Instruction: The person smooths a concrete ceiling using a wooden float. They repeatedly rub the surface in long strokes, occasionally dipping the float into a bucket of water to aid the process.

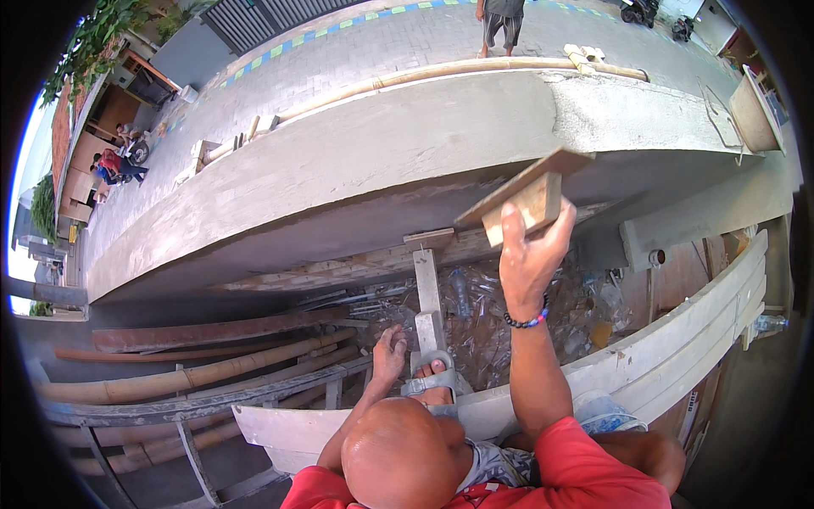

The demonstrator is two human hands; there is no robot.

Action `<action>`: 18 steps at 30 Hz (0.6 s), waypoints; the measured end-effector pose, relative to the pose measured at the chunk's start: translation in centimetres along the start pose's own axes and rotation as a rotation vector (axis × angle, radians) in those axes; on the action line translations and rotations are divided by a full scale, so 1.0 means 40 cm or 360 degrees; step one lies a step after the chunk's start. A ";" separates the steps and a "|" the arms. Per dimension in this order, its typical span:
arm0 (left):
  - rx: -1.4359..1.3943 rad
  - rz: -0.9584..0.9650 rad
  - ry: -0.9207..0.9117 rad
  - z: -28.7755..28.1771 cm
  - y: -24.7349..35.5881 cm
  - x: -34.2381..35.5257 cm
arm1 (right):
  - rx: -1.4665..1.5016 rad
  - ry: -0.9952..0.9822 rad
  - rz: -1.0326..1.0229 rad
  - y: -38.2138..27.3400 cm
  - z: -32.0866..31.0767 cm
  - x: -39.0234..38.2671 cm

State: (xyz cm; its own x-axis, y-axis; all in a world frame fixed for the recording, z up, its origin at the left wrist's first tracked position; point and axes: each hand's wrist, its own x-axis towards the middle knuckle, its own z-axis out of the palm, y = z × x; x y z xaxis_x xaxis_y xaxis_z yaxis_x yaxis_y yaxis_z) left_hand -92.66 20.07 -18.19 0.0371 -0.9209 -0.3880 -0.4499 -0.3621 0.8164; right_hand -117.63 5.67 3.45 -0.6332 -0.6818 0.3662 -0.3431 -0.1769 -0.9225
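Note:
My right hand [536, 254] is raised, wrapped around the block handle of a wooden plastering float [527, 202]. The float is tilted, its flat board toward the freshly plastered wall top [407, 114]; I cannot tell whether they touch. My left hand [390, 353] hangs low beside my sandalled foot [431, 386], its fingers loosely bent and apart, with nothing visible in them. That foot rests by a narrow upright board [427, 293]. On the wall, the plaster is smooth grey across the left and middle, while a rougher, paler patch [636, 110] covers the right.
Bamboo poles [203, 373] and planks lie low on the left. Debris and plastic bottles [460, 293] fill the gap below. Pale boards [670, 339] curve along my right, near a bucket [606, 416]. A tub [755, 114] sits at the far right. A person [504, 21] stands beyond the wall.

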 end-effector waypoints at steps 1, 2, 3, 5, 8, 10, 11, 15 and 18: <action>0.0005 -0.0007 -0.0012 0.003 -0.022 0.004 | -0.0086 0.0047 -0.0131 -0.021 0.018 0.031; 0.0006 -0.0010 -0.0025 0.009 -0.032 0.007 | -0.0129 -0.0014 -0.0054 -0.054 0.039 0.036; 0.0020 -0.0019 -0.0067 0.020 -0.025 0.013 | -0.0116 -0.0016 -0.0050 -0.038 0.070 0.008; 0.0047 -0.0041 -0.0139 0.044 -0.005 0.020 | -0.0191 -0.0149 -0.0034 0.063 0.120 -0.085; -0.0087 0.0005 -0.0147 0.042 -0.001 0.021 | -0.0292 -0.0475 0.0131 0.089 0.096 -0.194; -0.0118 -0.0036 -0.0150 0.031 0.025 0.019 | -0.0170 -0.0413 0.0172 0.063 0.065 -0.186; -0.0066 -0.0033 -0.0130 0.022 0.049 0.023 | -0.0050 -0.0281 0.0150 0.040 0.057 -0.154; 0.0063 -0.0077 -0.0110 0.012 0.026 0.006 | 0.0125 0.0015 -0.0026 -0.071 0.114 -0.047; 0.0080 -0.0057 -0.0179 0.029 0.018 0.012 | -0.0172 -0.0175 -0.0058 0.033 0.207 -0.161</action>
State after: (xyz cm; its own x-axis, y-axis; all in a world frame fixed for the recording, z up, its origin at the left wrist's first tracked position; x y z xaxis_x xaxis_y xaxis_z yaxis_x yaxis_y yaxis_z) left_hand -94.01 19.52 -18.30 -0.0453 -0.8845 -0.4643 -0.4946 -0.3839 0.7797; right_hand -108.26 3.96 -1.14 -0.5412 -0.7509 0.3784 -0.4408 -0.1298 -0.8882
